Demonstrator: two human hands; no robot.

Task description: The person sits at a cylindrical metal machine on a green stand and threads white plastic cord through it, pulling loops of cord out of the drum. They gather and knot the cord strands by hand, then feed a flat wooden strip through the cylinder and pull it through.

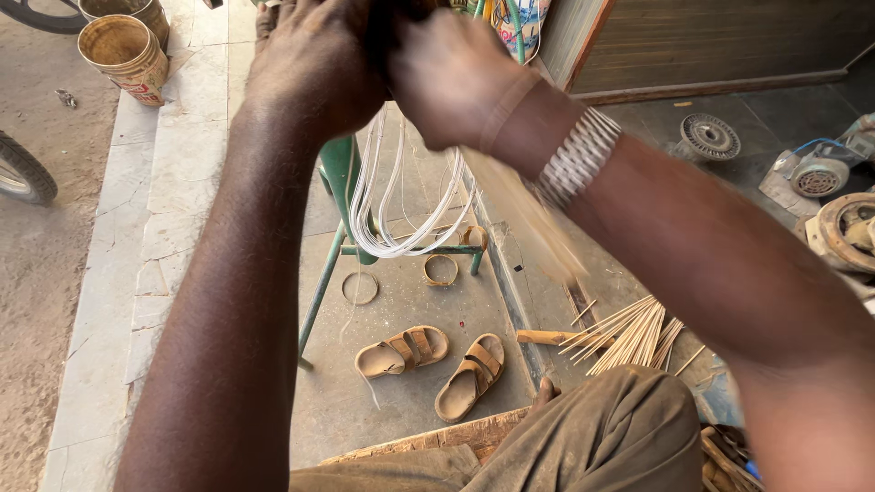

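My left hand [314, 64] and my right hand [451, 77] are raised close together at the top of the view, fingers closed around something dark that is mostly hidden. A bundle of thin white wires [401, 214] hangs in loops below the hands. A pale thin stick [529, 219], blurred by motion, slants down from under my right wrist, which wears a metal watch band [576, 159]. A green metal stand [339, 196] is behind the wire loops.
A pair of tan sandals [437, 360] lies on the concrete floor. Thin bamboo sticks [629, 333] lie fanned out at right. Small rings [441, 270] sit near the stand's feet. Two buckets [123, 50] stand top left, machine parts [825, 173] at far right.
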